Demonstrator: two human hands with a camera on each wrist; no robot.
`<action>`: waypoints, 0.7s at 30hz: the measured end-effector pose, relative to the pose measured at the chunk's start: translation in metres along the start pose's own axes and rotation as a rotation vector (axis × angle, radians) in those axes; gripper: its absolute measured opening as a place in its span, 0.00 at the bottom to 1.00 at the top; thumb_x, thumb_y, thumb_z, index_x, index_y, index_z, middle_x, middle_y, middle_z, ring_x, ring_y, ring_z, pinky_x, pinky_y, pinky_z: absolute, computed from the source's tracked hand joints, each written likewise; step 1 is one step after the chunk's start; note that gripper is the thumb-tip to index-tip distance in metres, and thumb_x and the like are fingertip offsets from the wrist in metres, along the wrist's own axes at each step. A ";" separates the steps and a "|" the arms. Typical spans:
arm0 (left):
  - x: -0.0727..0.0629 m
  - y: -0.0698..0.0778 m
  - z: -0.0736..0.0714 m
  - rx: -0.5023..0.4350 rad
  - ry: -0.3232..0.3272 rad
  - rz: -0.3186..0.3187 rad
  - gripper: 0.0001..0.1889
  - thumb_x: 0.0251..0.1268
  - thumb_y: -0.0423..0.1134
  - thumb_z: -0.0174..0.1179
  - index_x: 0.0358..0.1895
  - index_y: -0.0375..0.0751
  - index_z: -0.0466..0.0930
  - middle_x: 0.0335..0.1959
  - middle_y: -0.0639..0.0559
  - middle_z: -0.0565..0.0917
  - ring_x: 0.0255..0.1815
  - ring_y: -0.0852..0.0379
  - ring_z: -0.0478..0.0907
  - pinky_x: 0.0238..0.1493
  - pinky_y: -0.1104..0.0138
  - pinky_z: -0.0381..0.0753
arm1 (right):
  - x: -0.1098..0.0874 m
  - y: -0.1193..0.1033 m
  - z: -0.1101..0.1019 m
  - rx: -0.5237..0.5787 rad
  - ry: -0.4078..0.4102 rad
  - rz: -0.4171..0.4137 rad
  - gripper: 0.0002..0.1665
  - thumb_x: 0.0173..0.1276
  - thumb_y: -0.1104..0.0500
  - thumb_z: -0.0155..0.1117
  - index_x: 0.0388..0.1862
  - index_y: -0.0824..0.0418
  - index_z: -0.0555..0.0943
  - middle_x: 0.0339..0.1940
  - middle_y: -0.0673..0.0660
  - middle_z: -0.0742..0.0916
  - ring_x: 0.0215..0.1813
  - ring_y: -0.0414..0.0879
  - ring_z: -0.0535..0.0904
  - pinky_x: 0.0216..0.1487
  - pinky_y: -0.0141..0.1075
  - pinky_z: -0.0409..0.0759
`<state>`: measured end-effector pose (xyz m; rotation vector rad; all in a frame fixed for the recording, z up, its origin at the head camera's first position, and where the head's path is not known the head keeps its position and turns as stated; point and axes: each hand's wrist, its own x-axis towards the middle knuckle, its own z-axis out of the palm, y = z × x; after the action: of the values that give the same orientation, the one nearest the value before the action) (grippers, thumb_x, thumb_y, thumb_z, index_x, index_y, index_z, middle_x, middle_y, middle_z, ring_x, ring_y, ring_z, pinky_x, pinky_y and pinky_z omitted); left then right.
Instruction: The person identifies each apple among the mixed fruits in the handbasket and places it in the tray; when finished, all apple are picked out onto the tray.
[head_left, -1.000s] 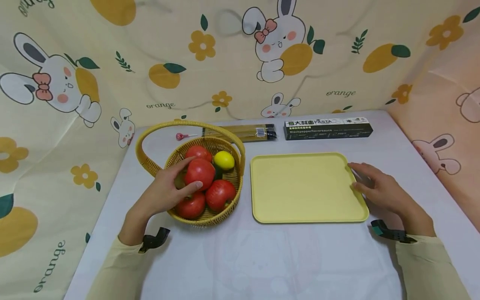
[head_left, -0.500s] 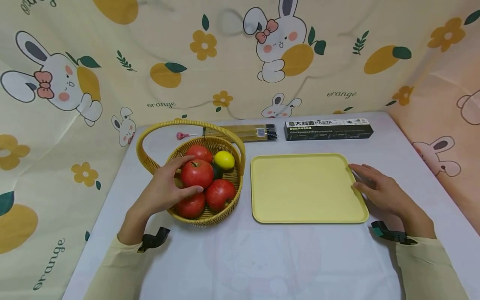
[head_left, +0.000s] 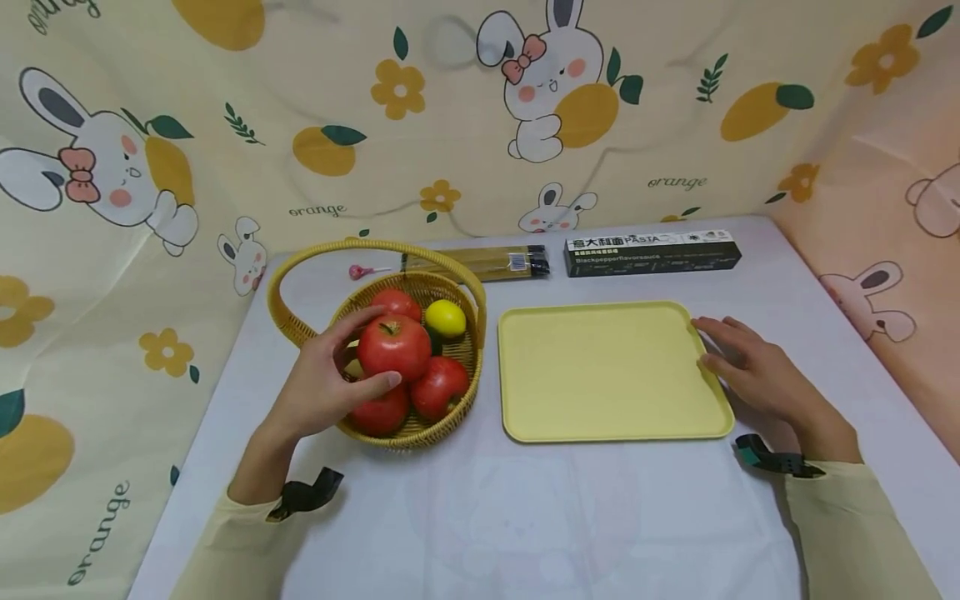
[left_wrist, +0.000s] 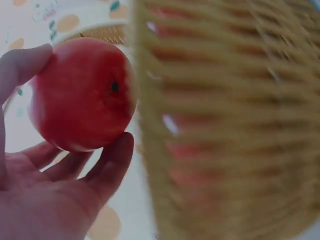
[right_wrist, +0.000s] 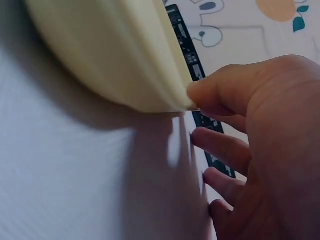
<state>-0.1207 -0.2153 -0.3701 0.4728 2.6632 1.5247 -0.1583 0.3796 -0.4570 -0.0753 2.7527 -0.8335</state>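
My left hand (head_left: 315,385) grips a red apple (head_left: 394,346) over the wicker basket (head_left: 459,422), thumb on the near side and fingers on the far side. In the left wrist view the apple (left_wrist: 82,95) sits between thumb and fingertips, above the basket's rim. More red apples (head_left: 441,388) and a yellow lemon (head_left: 446,318) lie in the basket; a dark green item among them is mostly hidden. At the right, my right hand (head_left: 765,375) pinches the right rim of a pale yellow tray (head_left: 600,375); its other fingers are spread in the right wrist view.
Behind the basket lies a pack of dry spaghetti (head_left: 487,263), beside a small pink-headed tool (head_left: 362,272). A dark pasta box (head_left: 652,253) stands behind the tray. The basket's tall handle (head_left: 375,245) arches over its back. Printed cloth (head_left: 450,125) hangs behind the table.
The apple in my left hand has risen a little out of the basket and tilted, so its stem now shows. My right hand and the tray stay in place; the head view shifts slightly.
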 end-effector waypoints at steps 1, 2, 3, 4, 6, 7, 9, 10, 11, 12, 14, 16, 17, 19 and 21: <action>-0.001 0.004 0.002 -0.028 -0.004 0.022 0.43 0.63 0.37 0.80 0.81 0.49 0.71 0.73 0.47 0.79 0.66 0.44 0.85 0.64 0.60 0.89 | 0.001 0.000 0.001 -0.001 0.002 -0.002 0.45 0.87 0.43 0.58 0.92 0.54 0.54 0.90 0.75 0.55 0.90 0.77 0.38 0.74 0.86 0.51; -0.003 0.008 0.005 -0.050 -0.011 0.047 0.42 0.62 0.35 0.80 0.80 0.49 0.72 0.73 0.48 0.79 0.67 0.44 0.84 0.64 0.64 0.88 | 0.002 -0.001 0.001 -0.001 0.001 -0.004 0.44 0.87 0.43 0.57 0.92 0.54 0.54 0.90 0.75 0.55 0.90 0.77 0.38 0.74 0.86 0.51; -0.003 0.012 0.008 -0.069 -0.019 0.074 0.42 0.61 0.34 0.80 0.80 0.49 0.73 0.73 0.48 0.79 0.68 0.45 0.83 0.65 0.66 0.86 | 0.002 -0.001 0.001 0.001 -0.001 -0.006 0.44 0.87 0.43 0.57 0.93 0.54 0.54 0.90 0.75 0.55 0.90 0.77 0.38 0.74 0.86 0.50; -0.004 0.017 0.011 -0.087 -0.029 0.101 0.42 0.60 0.33 0.81 0.79 0.49 0.74 0.73 0.48 0.79 0.70 0.45 0.82 0.66 0.68 0.85 | 0.003 -0.001 0.002 0.002 -0.003 -0.010 0.44 0.87 0.43 0.56 0.92 0.54 0.54 0.90 0.74 0.55 0.90 0.77 0.38 0.75 0.86 0.50; -0.003 0.025 0.020 -0.113 -0.048 0.148 0.43 0.58 0.32 0.81 0.78 0.48 0.75 0.73 0.47 0.80 0.70 0.45 0.81 0.67 0.68 0.85 | 0.003 -0.001 0.002 0.005 -0.006 -0.017 0.43 0.88 0.44 0.56 0.92 0.54 0.55 0.90 0.74 0.55 0.90 0.77 0.38 0.75 0.86 0.49; -0.002 0.029 0.024 -0.121 -0.058 0.168 0.43 0.58 0.32 0.82 0.78 0.47 0.75 0.73 0.47 0.80 0.70 0.46 0.82 0.68 0.66 0.85 | 0.004 -0.002 0.002 0.008 -0.006 -0.020 0.43 0.88 0.44 0.56 0.92 0.54 0.55 0.91 0.73 0.55 0.90 0.76 0.38 0.75 0.86 0.49; 0.001 0.037 0.034 -0.134 -0.085 0.192 0.43 0.58 0.33 0.82 0.78 0.47 0.75 0.72 0.48 0.81 0.69 0.47 0.83 0.68 0.63 0.86 | 0.004 -0.001 0.002 0.008 -0.008 -0.025 0.42 0.88 0.44 0.55 0.92 0.54 0.56 0.91 0.72 0.56 0.91 0.76 0.38 0.75 0.86 0.49; 0.003 0.040 0.039 -0.140 -0.096 0.199 0.43 0.58 0.33 0.82 0.78 0.47 0.75 0.72 0.48 0.82 0.69 0.47 0.83 0.68 0.61 0.86 | 0.004 -0.001 0.002 0.006 -0.008 -0.026 0.42 0.88 0.44 0.55 0.92 0.54 0.56 0.91 0.72 0.56 0.91 0.76 0.38 0.75 0.86 0.49; 0.005 0.043 0.044 -0.145 -0.105 0.206 0.43 0.57 0.34 0.83 0.78 0.47 0.75 0.71 0.48 0.83 0.69 0.48 0.83 0.69 0.60 0.86 | 0.004 -0.001 0.002 0.005 -0.010 -0.025 0.42 0.88 0.44 0.55 0.92 0.54 0.55 0.91 0.72 0.56 0.91 0.76 0.38 0.75 0.86 0.49; 0.008 0.046 0.049 -0.150 -0.117 0.208 0.43 0.57 0.34 0.83 0.79 0.47 0.75 0.71 0.49 0.83 0.69 0.49 0.83 0.69 0.59 0.86 | 0.004 -0.001 0.002 0.004 -0.011 -0.025 0.42 0.88 0.43 0.55 0.92 0.53 0.55 0.91 0.72 0.56 0.91 0.76 0.38 0.75 0.86 0.49; 0.013 0.050 0.059 -0.162 -0.135 0.213 0.44 0.57 0.35 0.83 0.79 0.47 0.76 0.71 0.51 0.83 0.70 0.50 0.82 0.69 0.57 0.87 | 0.004 0.000 0.002 -0.001 -0.009 -0.025 0.42 0.88 0.43 0.55 0.92 0.52 0.55 0.91 0.72 0.56 0.90 0.77 0.39 0.75 0.87 0.50; 0.018 0.055 0.070 -0.177 -0.152 0.222 0.43 0.57 0.36 0.83 0.79 0.47 0.76 0.72 0.52 0.83 0.71 0.50 0.81 0.69 0.56 0.87 | 0.003 0.001 0.001 -0.002 -0.008 -0.022 0.42 0.88 0.43 0.55 0.92 0.51 0.55 0.91 0.73 0.55 0.90 0.77 0.39 0.74 0.87 0.50; 0.021 0.057 0.076 -0.181 -0.162 0.224 0.43 0.58 0.36 0.83 0.79 0.47 0.76 0.72 0.53 0.83 0.71 0.51 0.81 0.69 0.57 0.87 | 0.003 0.001 0.001 -0.004 -0.007 -0.021 0.42 0.88 0.43 0.55 0.93 0.51 0.55 0.91 0.73 0.55 0.90 0.77 0.39 0.74 0.87 0.50; 0.026 0.062 0.089 -0.193 -0.183 0.231 0.43 0.59 0.37 0.83 0.79 0.47 0.75 0.72 0.54 0.83 0.71 0.53 0.80 0.68 0.58 0.87 | 0.003 0.002 0.001 -0.009 -0.003 -0.018 0.42 0.88 0.43 0.55 0.93 0.51 0.55 0.91 0.73 0.55 0.90 0.77 0.39 0.74 0.87 0.51; 0.032 0.067 0.102 -0.202 -0.203 0.244 0.43 0.60 0.38 0.82 0.79 0.47 0.75 0.73 0.55 0.82 0.71 0.54 0.80 0.68 0.59 0.87 | 0.002 0.002 0.001 -0.011 -0.002 -0.013 0.42 0.88 0.43 0.54 0.93 0.51 0.54 0.91 0.73 0.55 0.90 0.77 0.39 0.73 0.87 0.50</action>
<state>-0.1164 -0.0898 -0.3621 0.9117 2.3386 1.6805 -0.1600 0.3809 -0.4592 -0.0970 2.7578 -0.8215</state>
